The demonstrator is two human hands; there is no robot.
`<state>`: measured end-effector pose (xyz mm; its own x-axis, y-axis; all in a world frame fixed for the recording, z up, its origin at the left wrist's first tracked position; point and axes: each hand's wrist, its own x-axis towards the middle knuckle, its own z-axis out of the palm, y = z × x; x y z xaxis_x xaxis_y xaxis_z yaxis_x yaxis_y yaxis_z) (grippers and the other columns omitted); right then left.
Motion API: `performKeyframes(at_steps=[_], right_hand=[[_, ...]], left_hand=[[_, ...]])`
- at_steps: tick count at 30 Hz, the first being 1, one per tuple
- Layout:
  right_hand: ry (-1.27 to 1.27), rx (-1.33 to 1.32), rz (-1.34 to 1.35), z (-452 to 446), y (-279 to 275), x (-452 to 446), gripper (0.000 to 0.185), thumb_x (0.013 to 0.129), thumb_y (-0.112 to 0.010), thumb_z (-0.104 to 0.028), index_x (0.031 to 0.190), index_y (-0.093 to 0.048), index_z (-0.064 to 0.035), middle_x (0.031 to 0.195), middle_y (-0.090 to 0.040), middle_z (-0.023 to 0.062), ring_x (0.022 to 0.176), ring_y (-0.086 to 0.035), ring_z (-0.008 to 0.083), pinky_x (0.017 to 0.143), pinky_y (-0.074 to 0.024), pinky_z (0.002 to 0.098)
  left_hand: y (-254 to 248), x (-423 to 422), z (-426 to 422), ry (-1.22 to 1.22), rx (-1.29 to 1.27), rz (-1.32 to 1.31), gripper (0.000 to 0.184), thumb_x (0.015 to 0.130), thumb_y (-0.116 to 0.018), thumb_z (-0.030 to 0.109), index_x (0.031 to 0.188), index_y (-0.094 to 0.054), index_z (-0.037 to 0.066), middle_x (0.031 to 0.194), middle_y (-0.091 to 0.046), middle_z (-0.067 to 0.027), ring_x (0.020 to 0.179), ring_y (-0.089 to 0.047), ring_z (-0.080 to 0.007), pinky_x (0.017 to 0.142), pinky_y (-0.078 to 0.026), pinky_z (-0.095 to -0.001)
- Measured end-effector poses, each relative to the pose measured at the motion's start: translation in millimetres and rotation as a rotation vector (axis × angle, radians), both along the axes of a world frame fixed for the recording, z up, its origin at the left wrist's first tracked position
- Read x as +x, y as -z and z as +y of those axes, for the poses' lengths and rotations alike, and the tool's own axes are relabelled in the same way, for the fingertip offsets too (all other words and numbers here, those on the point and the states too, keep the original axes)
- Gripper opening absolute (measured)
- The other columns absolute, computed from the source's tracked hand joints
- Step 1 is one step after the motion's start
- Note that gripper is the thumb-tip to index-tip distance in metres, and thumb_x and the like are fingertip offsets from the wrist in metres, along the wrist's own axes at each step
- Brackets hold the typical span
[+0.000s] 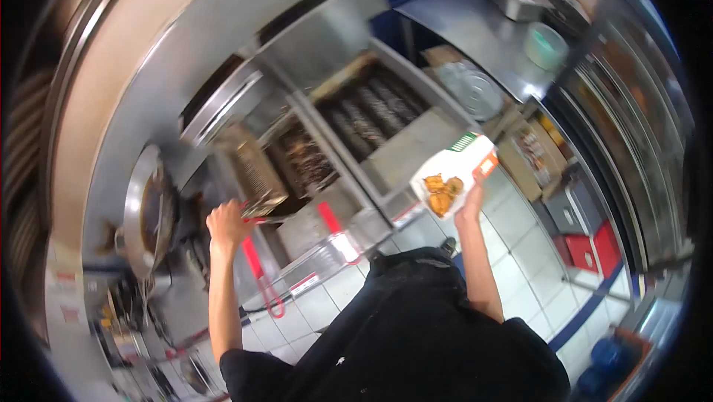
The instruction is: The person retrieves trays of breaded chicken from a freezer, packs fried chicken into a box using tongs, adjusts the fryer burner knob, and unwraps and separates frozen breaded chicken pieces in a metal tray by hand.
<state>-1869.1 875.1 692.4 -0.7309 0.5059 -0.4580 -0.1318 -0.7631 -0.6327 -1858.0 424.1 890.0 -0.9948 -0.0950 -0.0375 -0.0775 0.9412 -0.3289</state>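
My right hand point(471, 205) is closed on a white paper food bag point(445, 164) with green stripes and an orange patch. Its mouth faces me, and several browned fried pieces point(442, 194) show inside. Over the fryer's left side, my left hand point(226, 225) forms a fist around what look like thin metal tongs point(260, 203); blur hides their exact shape. Just beyond that hand is a tilted wire fry basket point(256, 168). Close to the fist lie a red handle point(256, 221) and a longer red basket handle point(253, 258).
Beside the basket is a fryer well point(301, 153) with dark bits; a second well point(368, 112) lies to its right. A wok point(151, 212) stands at left. A steel counter point(460, 27) and a glass-fronted cabinet point(616, 120) flank the right. White floor tiles point(512, 283) show below.
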Motion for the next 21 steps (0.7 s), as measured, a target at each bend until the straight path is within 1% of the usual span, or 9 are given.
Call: performKeyframes(at_steps=[2, 4, 7, 12, 14, 16, 18, 19, 21], right_hand=[[-0.015, -0.006, -0.058, 30.3, -4.2, 4.7, 0.051, 0.094, -0.052, -0.037, 0.125, -0.048, 0.004, 0.118, -0.056, 0.0102, 0.107, -0.055, 0.0215, 0.093, -0.043, 0.0345], [0.01, -0.024, -0.051, 57.0, -2.5, 11.5, 0.05, 0.096, -0.05, -0.037, 0.124, -0.049, 0.0048, 0.118, -0.056, 0.01, 0.107, -0.055, 0.0208, 0.092, -0.0429, 0.0341], [0.011, -0.015, -0.06, 90.9, -2.9, 20.6, 0.049, 0.097, -0.048, -0.037, 0.123, -0.05, 0.0055, 0.119, -0.056, 0.0101, 0.107, -0.054, 0.0198, 0.092, -0.0426, 0.0337], [-0.036, 0.038, -0.125, 128.5, -11.7, 26.3, 0.052, 0.098, -0.046, -0.04, 0.13, -0.045, 0.0017, 0.121, -0.057, 0.0107, 0.108, -0.056, 0.021, 0.095, -0.0431, 0.0349], [-0.038, 0.07, -0.111, 135.4, 8.0, 24.2, 0.053, 0.098, -0.046, -0.041, 0.127, -0.047, 0.003, 0.118, -0.058, 0.0106, 0.107, -0.057, 0.0202, 0.094, -0.0433, 0.0342], [-0.068, 0.116, -0.097, 139.3, 0.5, 20.9, 0.054, 0.097, -0.047, -0.041, 0.125, -0.05, 0.0044, 0.116, -0.059, 0.0106, 0.105, -0.058, 0.0195, 0.093, -0.0435, 0.0334], [-0.391, 0.269, -0.214, 132.6, -24.6, 17.3, 0.056, 0.097, -0.047, -0.043, 0.115, -0.057, 0.0089, 0.11, -0.061, 0.0094, 0.103, -0.054, 0.0149, 0.092, -0.0401, 0.0297], [-0.464, 0.337, -0.18, 131.2, -19.8, 11.1, 0.055, 0.096, -0.049, -0.043, 0.11, -0.061, 0.0077, 0.105, -0.064, 0.0084, 0.098, -0.056, 0.0148, 0.089, -0.0414, 0.0283], [-0.554, 0.37, -0.2, 135.3, -25.9, -2.3, 0.054, 0.096, -0.049, -0.044, 0.111, -0.061, 0.0073, 0.105, -0.064, 0.0086, 0.097, -0.057, 0.0147, 0.088, -0.042, 0.0282]], left_hand=[[48.4, -13.0, -1.1, 0.055, 0.065, -0.039, 0.048, 0.07, -0.077, 0.038, 0.103, -0.064, 0.006, 0.092, -0.065, -0.0185, 0.085, -0.066, -0.0381, 0.07, -0.053, -0.0466], [80.0, -15.4, 3.9, -0.085, 0.012, -0.024, 0.061, 0.075, -0.075, 0.031, 0.126, -0.051, 0.008, 0.105, -0.059, -0.0203, 0.088, -0.064, -0.0404, 0.073, -0.053, -0.0474], [118.4, -17.9, 13.4, -0.099, 0.027, -0.03, 0.072, 0.078, -0.072, 0.022, 0.139, -0.034, 0.01, 0.112, -0.053, -0.0229, 0.089, -0.063, -0.042, 0.077, -0.053, -0.0482], [121.6, -28.4, 26.6, -0.032, 0.067, 0.108, 0.066, 0.08, -0.069, 0.018, 0.138, -0.036, 0.011, 0.113, -0.054, -0.0206, 0.094, -0.062, -0.0414, 0.078, -0.052, -0.0476], [73.2, -15.3, 96.1, -0.067, 0.077, 0.265, 0.06, 0.081, -0.069, 0.018, 0.134, -0.043, 0.009, 0.11, -0.056, -0.0178, 0.091, -0.062, -0.0409, 0.076, -0.051, -0.0474], [47.7, -19.0, 181.9, 0.003, 0.656, 0.365, 0.039, 0.085, -0.065, 0.016, 0.122, -0.057, 0.006, 0.107, -0.062, -0.0125, 0.094, -0.063, -0.0276, 0.08, -0.051, -0.0394], [43.6, -27.3, 265.0, 0.018, 1.248, 0.191, 0.027, 0.092, -0.058, 0.014, 0.117, -0.061, 0.006, 0.11, -0.065, -0.0079, 0.099, -0.06, -0.015, 0.083, -0.05, -0.0338], [46.5, -32.9, 302.8, 0.21, 1.254, 0.06, 0.028, 0.093, -0.057, 0.018, 0.118, -0.061, 0.005, 0.109, -0.065, -0.0077, 0.097, -0.061, -0.0162, 0.084, -0.05, -0.0338], [105.7, -51.1, 354.8, 0.18, 1.502, -0.156, 0.031, 0.095, -0.056, 0.025, 0.117, -0.06, 0.003, 0.106, -0.066, -0.0107, 0.098, -0.061, -0.0171, 0.086, -0.047, -0.0299]])
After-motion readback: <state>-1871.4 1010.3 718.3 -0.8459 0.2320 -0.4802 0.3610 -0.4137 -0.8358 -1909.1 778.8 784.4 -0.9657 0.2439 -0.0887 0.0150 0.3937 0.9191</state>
